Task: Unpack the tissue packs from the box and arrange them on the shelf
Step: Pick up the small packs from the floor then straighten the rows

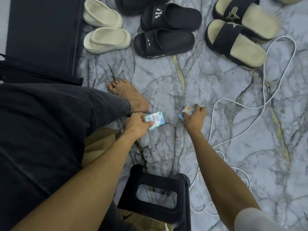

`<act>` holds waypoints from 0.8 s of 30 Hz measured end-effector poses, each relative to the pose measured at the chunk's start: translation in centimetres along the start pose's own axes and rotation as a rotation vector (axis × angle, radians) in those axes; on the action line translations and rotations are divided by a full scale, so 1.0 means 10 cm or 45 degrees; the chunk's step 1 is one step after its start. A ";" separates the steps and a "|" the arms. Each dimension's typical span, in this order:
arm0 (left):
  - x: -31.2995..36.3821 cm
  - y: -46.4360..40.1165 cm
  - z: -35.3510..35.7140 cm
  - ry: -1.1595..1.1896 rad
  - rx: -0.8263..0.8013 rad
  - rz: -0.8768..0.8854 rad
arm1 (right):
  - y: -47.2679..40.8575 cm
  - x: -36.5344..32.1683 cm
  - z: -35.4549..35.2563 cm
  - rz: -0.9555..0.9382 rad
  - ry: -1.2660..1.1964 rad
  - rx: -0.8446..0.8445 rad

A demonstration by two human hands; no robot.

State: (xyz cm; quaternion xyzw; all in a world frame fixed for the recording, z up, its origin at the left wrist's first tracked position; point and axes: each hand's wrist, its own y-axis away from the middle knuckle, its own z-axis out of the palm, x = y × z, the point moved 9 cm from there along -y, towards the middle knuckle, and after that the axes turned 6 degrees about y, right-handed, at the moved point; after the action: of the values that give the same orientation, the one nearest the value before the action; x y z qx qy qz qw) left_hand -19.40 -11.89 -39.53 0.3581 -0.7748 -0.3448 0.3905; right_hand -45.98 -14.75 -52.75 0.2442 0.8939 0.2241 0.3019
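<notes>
Marble-patterned floor (216, 147), black stool (155, 195)

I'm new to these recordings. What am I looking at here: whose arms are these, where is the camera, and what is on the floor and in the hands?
There is no machine: a person works with bare hands, and the single camera sits on their head, looking down. The left hand grips a small tissue pack, and the right hand grips a second tissue pack, both low over the marble-patterned floor. A brown cardboard box shows partly under the left arm. Also on the floor: a black stool, a white cable, the person's bare foot, and three pairs of slides, cream, black, and black-and-cream. No shelf is clearly recognisable.
</notes>
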 end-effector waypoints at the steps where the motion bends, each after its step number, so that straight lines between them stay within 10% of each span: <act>1: 0.01 0.01 -0.02 0.001 0.009 0.004 | -0.02 0.02 0.02 0.009 0.039 -0.011; 14: 0.45 0.52 -0.60 0.065 0.178 0.289 | 0.46 -0.70 -0.38 0.254 -1.101 -0.122; 24: 0.38 1.40 -1.60 0.534 0.271 0.513 | 1.72 -2.23 -0.82 -0.097 -1.225 -0.783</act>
State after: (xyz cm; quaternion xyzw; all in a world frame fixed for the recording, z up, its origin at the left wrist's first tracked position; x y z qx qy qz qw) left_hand -11.41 -11.98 -19.43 0.2995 -0.7644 -0.0960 0.5628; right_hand -30.50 -16.16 -27.81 0.1873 0.5575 0.3265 0.7399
